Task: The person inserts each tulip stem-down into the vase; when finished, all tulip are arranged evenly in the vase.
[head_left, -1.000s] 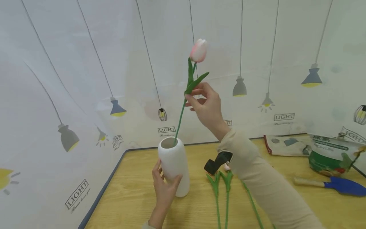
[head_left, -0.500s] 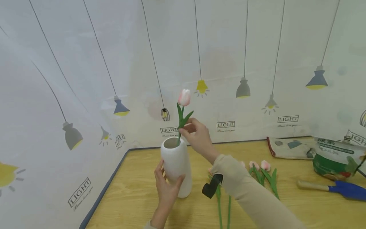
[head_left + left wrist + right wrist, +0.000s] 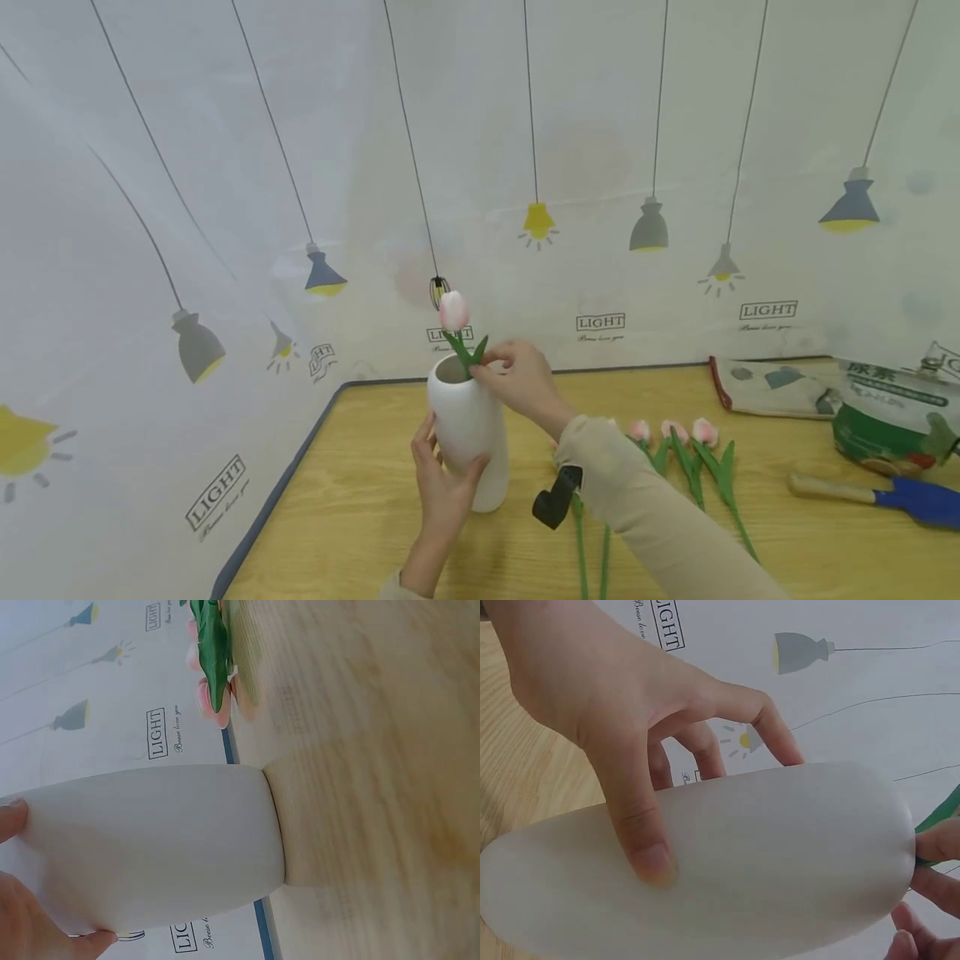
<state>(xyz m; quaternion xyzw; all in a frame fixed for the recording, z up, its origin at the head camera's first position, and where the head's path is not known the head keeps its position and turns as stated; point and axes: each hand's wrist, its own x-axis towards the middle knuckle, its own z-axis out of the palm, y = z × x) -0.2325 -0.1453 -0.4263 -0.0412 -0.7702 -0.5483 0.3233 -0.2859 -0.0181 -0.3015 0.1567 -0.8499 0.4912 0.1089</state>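
Observation:
A tall white vase (image 3: 467, 433) stands upright on the table. My left hand (image 3: 450, 492) grips its side, thumb in front and fingers round the far side; the right wrist view shows the same left hand (image 3: 630, 727) spread along the vase wall. At the mouth, my right hand (image 3: 521, 379) pinches a pink and white tulip (image 3: 454, 311) low at its green leaves. The tulip's bloom and leaf tips rise above the rim, while its stem is hidden inside the vase. In the right wrist view, fingertips (image 3: 939, 844) hold the green leaf right at the rim.
Several more tulips (image 3: 705, 432) lie on the wooden table (image 3: 352, 467) to the right, partly behind the right sleeve. Farther right are a blue trowel (image 3: 918, 500) with a wooden handle, a green and white bag (image 3: 885, 425) and a folded cloth (image 3: 780, 383). A printed sheet (image 3: 600, 275) hangs behind.
The right hand has lowered the tulip from high above the vase until its leaves are at the rim. The left hand keeps its hold on the vase.

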